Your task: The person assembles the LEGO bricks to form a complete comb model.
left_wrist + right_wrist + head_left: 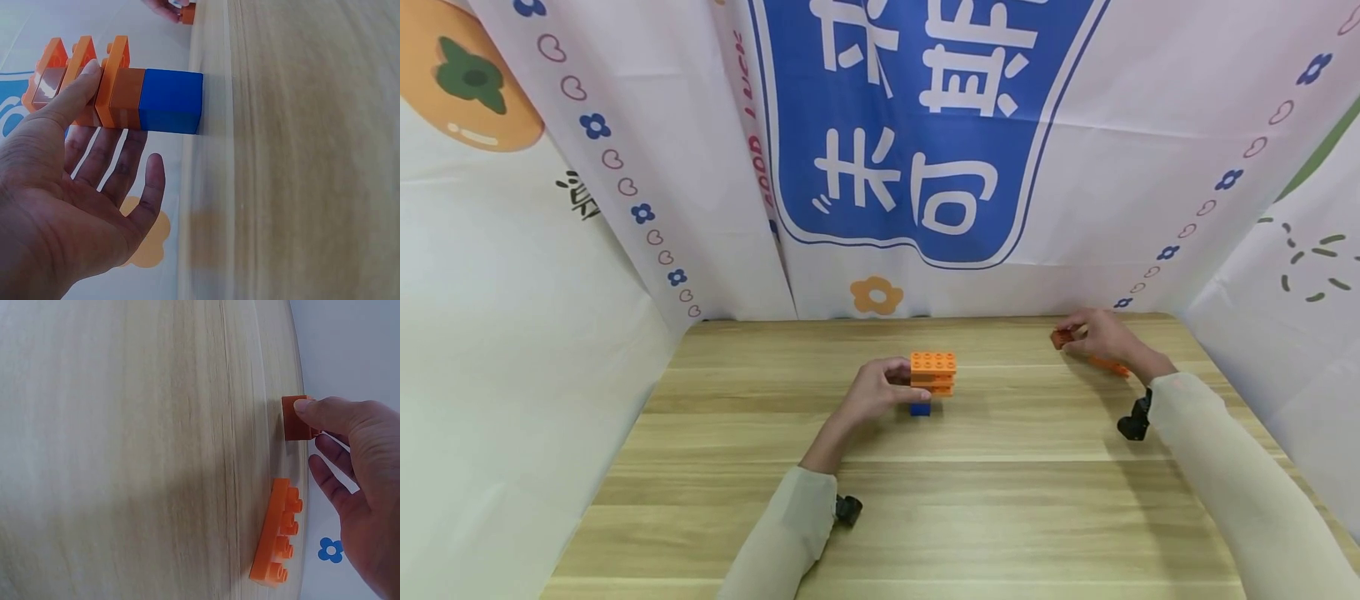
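- Head: near side, facing far and down over the desk (970, 517).
- Left wrist: close, sideways, on the left grip (69, 194).
- Right wrist: close, sideways; all views share the right grip (372, 459).

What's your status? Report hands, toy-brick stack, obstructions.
Left hand gripping toy-brick stack, blue brick at bottom. Right hand pinching brown toy brick. Loose orange toy brick close by, apart from brown one.
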`<state>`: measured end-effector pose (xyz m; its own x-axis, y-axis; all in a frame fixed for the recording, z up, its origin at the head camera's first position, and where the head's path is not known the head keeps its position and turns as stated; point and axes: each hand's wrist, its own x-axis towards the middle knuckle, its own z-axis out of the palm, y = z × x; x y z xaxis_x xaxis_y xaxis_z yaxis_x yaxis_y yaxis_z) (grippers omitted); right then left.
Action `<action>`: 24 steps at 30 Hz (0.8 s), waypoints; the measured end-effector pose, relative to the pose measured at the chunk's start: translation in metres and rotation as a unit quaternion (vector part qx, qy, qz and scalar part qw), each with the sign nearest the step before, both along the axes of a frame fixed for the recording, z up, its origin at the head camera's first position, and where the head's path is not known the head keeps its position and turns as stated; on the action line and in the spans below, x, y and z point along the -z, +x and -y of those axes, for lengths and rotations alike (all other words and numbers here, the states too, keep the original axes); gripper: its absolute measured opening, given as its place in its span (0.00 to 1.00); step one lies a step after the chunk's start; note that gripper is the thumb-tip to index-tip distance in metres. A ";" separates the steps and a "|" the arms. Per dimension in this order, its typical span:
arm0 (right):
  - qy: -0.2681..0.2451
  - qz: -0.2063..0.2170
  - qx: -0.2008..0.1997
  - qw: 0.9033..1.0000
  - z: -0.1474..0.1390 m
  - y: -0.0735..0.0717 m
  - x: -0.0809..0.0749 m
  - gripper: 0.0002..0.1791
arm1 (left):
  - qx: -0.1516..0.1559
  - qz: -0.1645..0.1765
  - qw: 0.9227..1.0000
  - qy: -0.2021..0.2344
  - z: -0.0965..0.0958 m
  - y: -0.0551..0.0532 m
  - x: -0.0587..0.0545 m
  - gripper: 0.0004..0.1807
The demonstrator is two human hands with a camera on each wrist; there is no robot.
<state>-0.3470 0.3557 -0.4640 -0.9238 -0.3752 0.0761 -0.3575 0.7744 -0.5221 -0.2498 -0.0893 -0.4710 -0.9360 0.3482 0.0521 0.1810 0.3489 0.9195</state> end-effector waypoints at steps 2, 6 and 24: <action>0.001 0.002 0.000 1.000 0.001 0.000 0.000 0.20 | 0.001 -0.001 1.000 -0.001 0.000 0.000 0.000 0.20; 0.012 0.003 0.001 1.000 0.002 0.001 0.000 0.19 | 0.001 -0.002 1.000 -0.003 0.000 0.000 -0.001 0.20; 0.020 -0.018 -0.017 0.999 0.002 0.001 0.006 0.18 | -0.002 0.008 1.000 -0.007 -0.001 -0.001 -0.001 0.21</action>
